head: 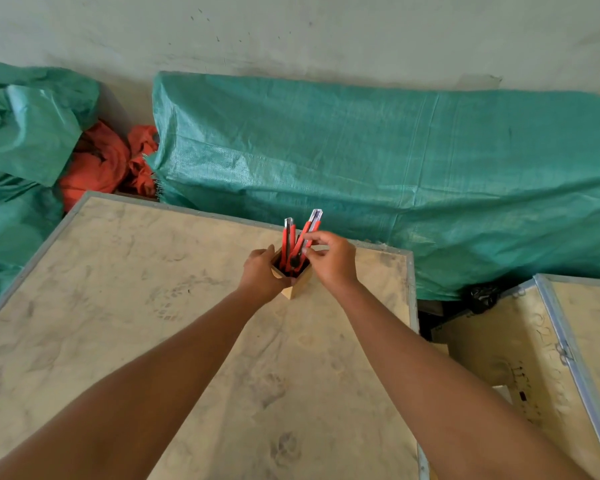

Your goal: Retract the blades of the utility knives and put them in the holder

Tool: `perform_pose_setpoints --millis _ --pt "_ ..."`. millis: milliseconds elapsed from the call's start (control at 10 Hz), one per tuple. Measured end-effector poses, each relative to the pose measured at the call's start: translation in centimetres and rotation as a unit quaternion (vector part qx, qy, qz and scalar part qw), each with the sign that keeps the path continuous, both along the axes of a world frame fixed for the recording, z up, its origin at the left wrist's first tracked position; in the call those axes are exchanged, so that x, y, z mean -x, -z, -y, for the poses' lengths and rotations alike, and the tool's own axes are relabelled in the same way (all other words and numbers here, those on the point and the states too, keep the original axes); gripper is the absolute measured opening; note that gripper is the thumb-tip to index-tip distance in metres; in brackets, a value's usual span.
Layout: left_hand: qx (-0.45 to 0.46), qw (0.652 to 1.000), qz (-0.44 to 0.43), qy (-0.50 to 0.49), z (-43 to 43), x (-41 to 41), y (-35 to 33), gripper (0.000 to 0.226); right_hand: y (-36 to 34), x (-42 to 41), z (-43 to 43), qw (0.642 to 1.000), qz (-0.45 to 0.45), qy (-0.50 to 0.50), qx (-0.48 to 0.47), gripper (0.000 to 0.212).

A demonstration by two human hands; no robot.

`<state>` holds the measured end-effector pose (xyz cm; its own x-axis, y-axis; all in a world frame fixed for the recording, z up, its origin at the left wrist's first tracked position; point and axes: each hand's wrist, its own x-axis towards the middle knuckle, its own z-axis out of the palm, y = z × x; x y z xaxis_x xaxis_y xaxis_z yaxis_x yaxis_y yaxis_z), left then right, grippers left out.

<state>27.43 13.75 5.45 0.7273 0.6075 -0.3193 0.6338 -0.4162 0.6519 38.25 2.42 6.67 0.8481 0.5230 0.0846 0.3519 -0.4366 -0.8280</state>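
Observation:
A small square wooden holder stands near the far edge of a plywood crate top. Two red utility knives rest in it, tips up. The left knife stands nearly upright. The right knife leans to the right, and no bare blade shows past either metal tip. My left hand wraps the holder's left side. My right hand pinches the leaning knife at mid-length with thumb and fingers, just above the holder's mouth.
Green woven tarpaulin covers bulky goods behind the crate, with orange cloth in a gap at the left. A second plywood crate with metal edging stands to the right, across a dark gap.

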Motion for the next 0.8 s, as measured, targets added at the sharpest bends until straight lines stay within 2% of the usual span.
perform_pose_setpoints --millis 100,200,300,500,700,800 --pt "-0.020 1.000 0.003 0.003 -0.6 -0.3 1.2 0.050 1.6 0.7 -0.3 1.000 0.010 -0.013 0.016 0.028" --pt "-0.021 1.000 0.022 0.008 -0.6 -0.1 1.6 0.050 2.9 1.3 -0.2 0.999 0.029 -0.020 0.029 0.026" --pt "-0.023 0.999 0.024 0.008 -0.1 0.2 1.1 0.078 3.6 1.7 -0.1 0.998 0.033 -0.030 0.037 0.029" --pt "-0.030 0.999 0.028 0.018 0.3 0.5 0.8 0.062 3.6 2.0 0.2 0.998 0.007 -0.049 0.042 0.036" --pt "-0.012 0.998 0.063 0.006 1.0 1.4 -0.7 0.064 2.1 3.0 1.4 0.999 -0.005 -0.021 0.026 0.039" --pt "-0.008 0.997 0.078 -0.013 1.3 1.9 -1.9 0.079 0.2 3.7 2.1 1.000 -0.005 -0.009 -0.003 0.036"
